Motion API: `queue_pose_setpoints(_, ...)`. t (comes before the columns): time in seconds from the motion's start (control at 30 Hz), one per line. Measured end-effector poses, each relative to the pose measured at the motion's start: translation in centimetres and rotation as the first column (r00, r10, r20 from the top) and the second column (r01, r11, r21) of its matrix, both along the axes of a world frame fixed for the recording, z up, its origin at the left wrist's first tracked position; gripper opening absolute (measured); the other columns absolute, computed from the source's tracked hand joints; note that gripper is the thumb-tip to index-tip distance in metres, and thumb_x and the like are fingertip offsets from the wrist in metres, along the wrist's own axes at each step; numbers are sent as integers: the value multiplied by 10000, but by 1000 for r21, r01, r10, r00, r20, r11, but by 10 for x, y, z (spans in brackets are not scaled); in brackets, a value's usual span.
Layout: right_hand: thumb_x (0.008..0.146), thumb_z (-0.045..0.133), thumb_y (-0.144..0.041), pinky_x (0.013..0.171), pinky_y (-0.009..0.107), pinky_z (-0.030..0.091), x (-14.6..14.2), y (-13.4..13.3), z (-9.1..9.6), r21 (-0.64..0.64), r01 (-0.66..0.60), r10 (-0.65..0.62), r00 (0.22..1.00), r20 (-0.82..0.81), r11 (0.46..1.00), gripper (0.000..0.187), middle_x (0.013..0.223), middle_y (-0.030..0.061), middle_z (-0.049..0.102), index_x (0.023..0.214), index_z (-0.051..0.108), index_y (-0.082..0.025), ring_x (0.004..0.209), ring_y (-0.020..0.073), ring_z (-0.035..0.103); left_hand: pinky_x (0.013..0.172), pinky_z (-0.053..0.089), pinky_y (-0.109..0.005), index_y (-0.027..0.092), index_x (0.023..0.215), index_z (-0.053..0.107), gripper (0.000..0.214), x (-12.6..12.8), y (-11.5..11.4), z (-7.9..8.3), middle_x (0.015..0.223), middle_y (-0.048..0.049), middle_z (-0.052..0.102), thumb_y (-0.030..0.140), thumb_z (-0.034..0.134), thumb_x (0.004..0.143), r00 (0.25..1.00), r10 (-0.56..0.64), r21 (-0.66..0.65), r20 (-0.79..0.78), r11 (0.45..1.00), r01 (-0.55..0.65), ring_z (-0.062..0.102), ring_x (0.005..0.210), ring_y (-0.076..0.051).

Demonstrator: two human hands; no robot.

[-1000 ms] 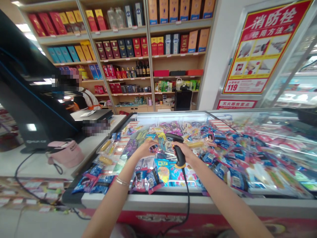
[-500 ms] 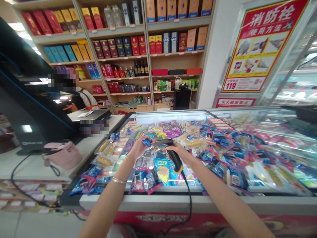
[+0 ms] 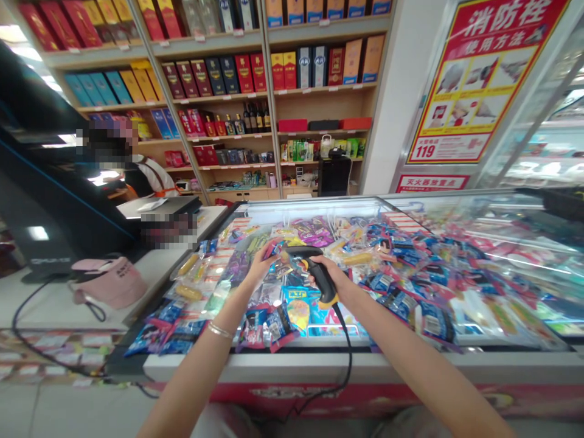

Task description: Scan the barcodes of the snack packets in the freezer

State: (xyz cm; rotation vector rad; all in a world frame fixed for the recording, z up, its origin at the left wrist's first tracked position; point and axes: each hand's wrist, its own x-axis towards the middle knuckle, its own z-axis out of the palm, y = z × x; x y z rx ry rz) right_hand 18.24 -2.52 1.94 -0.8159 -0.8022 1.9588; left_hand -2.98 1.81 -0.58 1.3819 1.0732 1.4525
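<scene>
My right hand (image 3: 329, 272) is closed around the handle of a black and yellow barcode scanner (image 3: 323, 281), its head turned to the left. A black cable hangs from the handle down over the freezer front. My left hand (image 3: 263, 260) pinches a small blue snack packet (image 3: 275, 249), mostly hidden by the fingers, close in front of the scanner's head. Both hands are above the glass top of a chest freezer (image 3: 219, 365), where many packets lie. Just below them are a light-blue bag (image 3: 298, 307) and two blue and pink packets (image 3: 279, 325).
On the left counter stand a pink bag (image 3: 109, 283) and a dark checkout terminal (image 3: 50, 201). Blue and pink packets (image 3: 433, 322) are spread over the freezer's right side. Behind it, a person (image 3: 146, 176) is near shelves (image 3: 214, 103) of boxed bottles.
The scanner's head has risen slightly, and its handle shows more fully. The blue packet has turned in my left hand and is more covered. The view has shifted a little.
</scene>
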Motion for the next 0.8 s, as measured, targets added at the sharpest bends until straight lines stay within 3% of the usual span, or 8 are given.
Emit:
queue_pose_setpoints(0.23, 785, 519, -264, 377, 172, 422, -1, 4, -8, -107, 3, -10, 998, -67, 994, 141, 583, 22, 617, 791, 597, -147, 407, 93, 516, 1045, 355, -365, 198, 1151, 650, 497, 3, -2, -1, 1188, -52, 650, 216, 666, 655, 987, -41, 59, -159, 997, 50, 532, 1169, -253)
queue_pose_setpoints(0.47, 807, 492, -252, 368, 170, 411, -2, 1, -1, -150, 19, -34, 995, -96, 988, 162, 586, 28, 616, 820, 609, -140, 408, 92, 510, 1010, 388, -334, 190, 1174, 637, 516, 6, -5, 1, 1227, -59, 630, 248, 669, 662, 988, -41, 27, -146, 999, 46, 535, 1170, -245)
queue_pose_setpoints(0.8, 784, 504, -233, 378, 185, 410, -3, -2, 3, -140, 44, -58, 994, -92, 989, 139, 573, 13, 592, 765, 601, -135, 404, 88, 495, 1077, 317, -350, 211, 1200, 620, 521, 6, -3, -5, 1294, -48, 596, 256, 653, 682, 985, -54, 20, -166, 998, 58, 501, 1229, -238)
